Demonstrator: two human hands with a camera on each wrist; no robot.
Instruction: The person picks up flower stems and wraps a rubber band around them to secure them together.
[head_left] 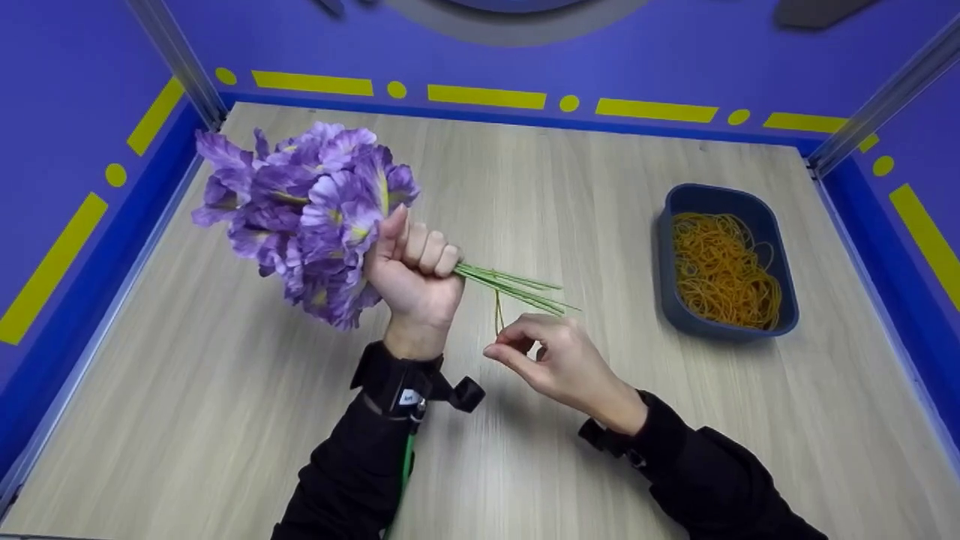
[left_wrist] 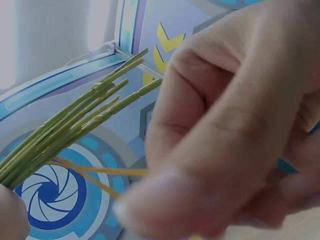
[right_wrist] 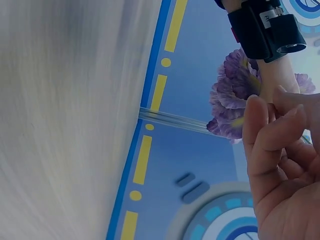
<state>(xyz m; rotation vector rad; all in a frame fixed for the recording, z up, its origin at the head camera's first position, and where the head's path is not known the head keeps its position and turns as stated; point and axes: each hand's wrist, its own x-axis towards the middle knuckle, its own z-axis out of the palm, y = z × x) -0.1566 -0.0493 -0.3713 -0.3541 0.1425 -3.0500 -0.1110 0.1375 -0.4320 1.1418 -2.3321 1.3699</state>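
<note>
A bunch of purple artificial flowers (head_left: 315, 217) with yellow centres is gripped by its stems in my left hand (head_left: 420, 270), blooms to the left. Thin green stems (head_left: 517, 286) stick out of the fist to the right, their cut ends (left_wrist: 120, 100) large in the left wrist view. A rubber band (head_left: 498, 311) loops round the stems and is drawn toward me, its other end pinched between thumb and forefinger of my right hand (head_left: 562, 360). In the left wrist view the stretched band (left_wrist: 110, 171) shows two strands. The right wrist view shows the curled fingers (right_wrist: 275, 135), not the band.
On the right of the wood-grain table (head_left: 570, 202) stands a dark blue plastic box (head_left: 667, 315) holding a heap of yellow rubber bands (head_left: 724, 274). Blue panels (head_left: 480, 67) with yellow marks wall the table at the back and sides.
</note>
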